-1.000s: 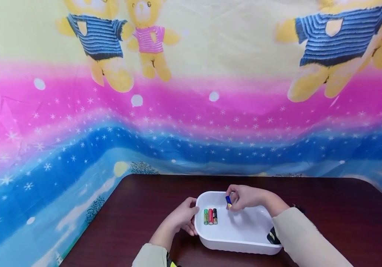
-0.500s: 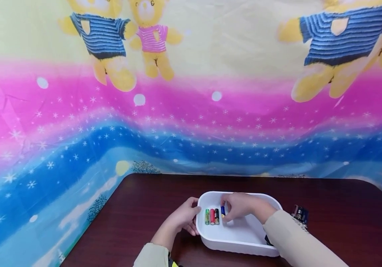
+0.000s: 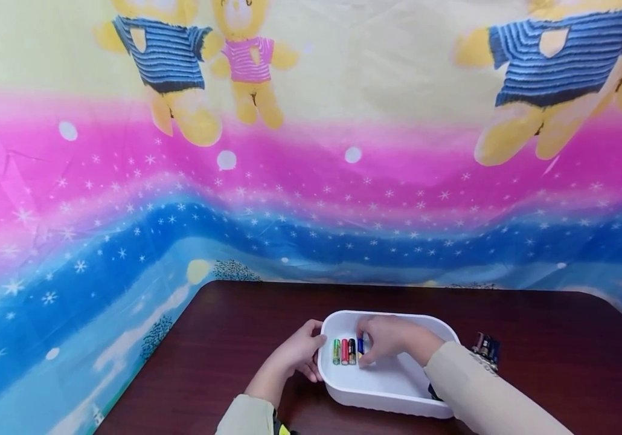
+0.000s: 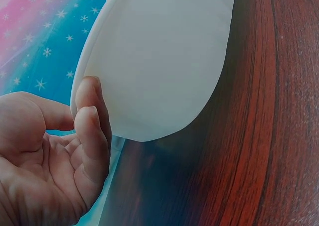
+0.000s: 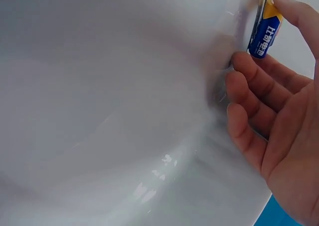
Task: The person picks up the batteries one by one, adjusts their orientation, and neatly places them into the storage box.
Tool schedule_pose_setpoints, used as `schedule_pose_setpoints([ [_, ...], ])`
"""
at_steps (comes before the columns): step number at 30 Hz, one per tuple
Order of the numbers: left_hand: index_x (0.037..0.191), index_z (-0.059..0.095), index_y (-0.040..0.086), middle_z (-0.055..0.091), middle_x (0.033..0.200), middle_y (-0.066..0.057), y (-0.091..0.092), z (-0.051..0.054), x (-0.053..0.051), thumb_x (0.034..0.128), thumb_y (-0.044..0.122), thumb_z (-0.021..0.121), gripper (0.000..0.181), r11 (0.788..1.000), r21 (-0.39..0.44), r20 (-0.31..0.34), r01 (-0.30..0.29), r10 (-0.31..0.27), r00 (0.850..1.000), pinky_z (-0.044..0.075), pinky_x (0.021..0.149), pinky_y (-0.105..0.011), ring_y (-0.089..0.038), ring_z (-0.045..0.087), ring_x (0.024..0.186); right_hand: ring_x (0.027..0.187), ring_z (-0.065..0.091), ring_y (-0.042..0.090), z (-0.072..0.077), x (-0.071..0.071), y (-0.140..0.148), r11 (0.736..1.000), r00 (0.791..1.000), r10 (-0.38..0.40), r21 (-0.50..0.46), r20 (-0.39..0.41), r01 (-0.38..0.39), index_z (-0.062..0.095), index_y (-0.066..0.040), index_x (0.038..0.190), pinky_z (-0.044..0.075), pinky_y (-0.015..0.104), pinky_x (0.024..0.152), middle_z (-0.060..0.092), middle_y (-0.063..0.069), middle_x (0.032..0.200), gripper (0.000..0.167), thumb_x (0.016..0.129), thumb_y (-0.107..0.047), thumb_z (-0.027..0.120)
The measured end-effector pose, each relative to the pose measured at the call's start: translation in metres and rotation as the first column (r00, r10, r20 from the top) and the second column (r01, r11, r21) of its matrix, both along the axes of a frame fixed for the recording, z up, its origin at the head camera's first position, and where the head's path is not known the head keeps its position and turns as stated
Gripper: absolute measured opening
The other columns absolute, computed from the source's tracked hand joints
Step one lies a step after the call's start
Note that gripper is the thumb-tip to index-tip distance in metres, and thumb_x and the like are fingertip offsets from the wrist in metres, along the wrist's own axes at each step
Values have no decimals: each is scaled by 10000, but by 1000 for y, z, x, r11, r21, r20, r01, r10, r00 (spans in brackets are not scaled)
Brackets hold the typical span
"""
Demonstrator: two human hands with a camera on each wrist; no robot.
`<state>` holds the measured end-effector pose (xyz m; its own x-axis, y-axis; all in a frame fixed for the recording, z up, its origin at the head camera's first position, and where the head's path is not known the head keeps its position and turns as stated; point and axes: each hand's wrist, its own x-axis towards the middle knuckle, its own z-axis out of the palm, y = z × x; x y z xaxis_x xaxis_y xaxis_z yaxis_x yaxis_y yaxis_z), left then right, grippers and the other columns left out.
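R hand (image 3: 389,338) pinching blue batt (image 3: 360,347) by its ends | it's in tray (image 3: 392,379), just beside blk batt (image 3: 351,351); red batt (image 3: 345,351), grn batt (image 3: 336,351) next along | L hand (image 3: 301,352) gripping tray's L end

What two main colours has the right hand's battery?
Battery: blue and yellow, clearest in the right wrist view.

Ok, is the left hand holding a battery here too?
No, the left hand grips the edge of the white tray, while the right hand pinches the blue battery.

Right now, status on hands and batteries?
Left fingers grip white tray. Right fingers pinch blue battery beside black battery. Obstruction: right sleeve partly hides white tray.
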<state>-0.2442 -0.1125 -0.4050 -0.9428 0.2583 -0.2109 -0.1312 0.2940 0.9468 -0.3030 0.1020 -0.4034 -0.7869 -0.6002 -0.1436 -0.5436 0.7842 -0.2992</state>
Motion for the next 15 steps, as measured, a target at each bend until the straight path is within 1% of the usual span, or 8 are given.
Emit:
schedule_pose_setpoints([
  [4, 1333, 332, 57, 576, 722, -261, 0, -1, -1, 994, 159, 390, 359, 1000, 7, 0, 3, -3, 1000, 469, 340, -247, -181, 538, 383, 632, 471, 93, -1, 1, -1, 1000, 999, 16, 14, -36, -16, 600, -175, 1001, 424, 268, 588, 497, -90, 702, 468, 669, -455, 774],
  [7, 1328, 332, 55, 565, 684, -274, 0, -3, -2, 994, 151, 381, 352, 1000, 17, 1, 5, -5, 1000, 458, 331, -238, -181, 536, 375, 641, 467, 92, -3, 1, -2, 999, 999, 19, 26, -49, -18, 603, -177, 1015, 421, 268, 593, 494, -95, 703, 480, 671, -467, 770],
  [15, 1331, 335, 55, 568, 681, -270, 1, -3, -2, 993, 154, 384, 355, 1000, 6, -1, -1, 1, 1000, 464, 335, -245, -184, 539, 378, 643, 473, 97, -5, -2, -3, 999, 1000, -3, 36, -27, 4, 602, -202, 1035, 423, 268, 592, 504, -90, 702, 500, 671, -498, 772],
])
